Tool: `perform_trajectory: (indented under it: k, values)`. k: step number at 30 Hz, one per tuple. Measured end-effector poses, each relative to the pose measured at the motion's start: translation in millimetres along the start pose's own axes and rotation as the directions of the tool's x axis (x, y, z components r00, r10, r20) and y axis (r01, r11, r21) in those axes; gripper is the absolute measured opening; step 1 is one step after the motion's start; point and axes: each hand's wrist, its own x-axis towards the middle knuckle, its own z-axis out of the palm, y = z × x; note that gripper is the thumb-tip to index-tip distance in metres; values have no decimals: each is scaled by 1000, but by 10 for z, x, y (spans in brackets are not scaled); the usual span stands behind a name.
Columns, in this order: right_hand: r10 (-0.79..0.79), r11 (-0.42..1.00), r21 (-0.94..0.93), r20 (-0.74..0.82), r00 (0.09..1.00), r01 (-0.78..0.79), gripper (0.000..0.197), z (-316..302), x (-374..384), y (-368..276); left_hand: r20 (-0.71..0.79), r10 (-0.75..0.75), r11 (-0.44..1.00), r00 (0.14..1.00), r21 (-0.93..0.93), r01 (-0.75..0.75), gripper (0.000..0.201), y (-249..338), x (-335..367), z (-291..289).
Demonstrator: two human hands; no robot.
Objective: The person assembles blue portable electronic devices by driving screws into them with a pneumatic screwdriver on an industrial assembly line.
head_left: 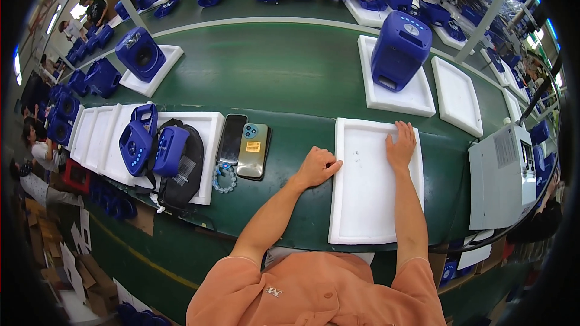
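A shallow white foam tray (362, 205) lies on the green table directly in front of me, with nothing but a few small dark marks on its floor. My left hand (318, 167) rests beside its left rim, fingers curled in, the knuckles touching the edge. Over the tray's far right corner lies my right hand (401, 147), fingers stretched out and holding nothing. Left of my left hand are a phone in a greenish case (253, 160), a dark phone (232, 139) and a light-blue beaded bracelet (225, 178).
Blue speakers stand on foam trays, one at far right (401, 51), one at far left (141, 54). Another foam tray (457, 96) lies right. At left, a black bag (184, 172) and blue housing parts (136, 148) rest on trays. A grey control box (502, 175) stands right.
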Motion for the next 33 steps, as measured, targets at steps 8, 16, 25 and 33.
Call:
perform_trajectory:
  k: [8,16,25,33]
  values:
    - [-15,1000,-3,-24,1000,15,51,21,-16,33,-18,19,1000,1000,-19,-19,35,-1,-15,12]
    - [-71,997,17,-52,996,72,50,74,2,-3,36,-286,918,957,-278,285,31,42,18,-94]
    - [-151,986,-79,-30,988,148,53,132,-4,320,-39,-639,448,769,-830,330,32,-500,837,-2309]
    - [-143,988,-46,41,989,145,54,73,9,96,-412,-910,414,45,-904,103,78,-1940,722,-5170]
